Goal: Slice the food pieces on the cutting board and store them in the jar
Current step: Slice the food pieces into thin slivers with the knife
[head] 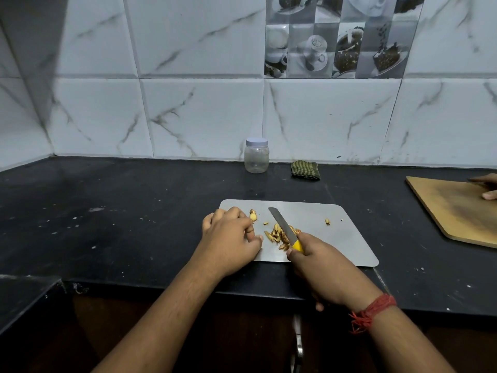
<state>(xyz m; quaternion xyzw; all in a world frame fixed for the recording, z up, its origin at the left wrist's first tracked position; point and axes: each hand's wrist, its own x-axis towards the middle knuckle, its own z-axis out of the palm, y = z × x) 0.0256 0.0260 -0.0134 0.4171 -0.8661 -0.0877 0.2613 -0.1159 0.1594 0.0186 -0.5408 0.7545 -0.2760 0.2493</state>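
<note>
While the right hand (320,265) grips the knife (285,227) over the slices (277,234), the left hand (231,235), seemingly pinching a piece (252,215), risks a nick.

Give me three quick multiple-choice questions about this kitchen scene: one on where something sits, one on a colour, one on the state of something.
1. Where does the jar stand?
A. on the steel cutting board
B. at the back of the counter by the tiled wall
C. on the wooden board

2. What colour is the knife handle?
A. yellow
B. black
C. red

3. What state is the jar in?
A. open and full
B. lying on its side
C. upright, lid on, seemingly empty

Answers:
1 B: it stands against the wall tiles, left of the folded green cloth.
2 A: yellow shows above the right hand.
3 C: the white lid is on.
</note>
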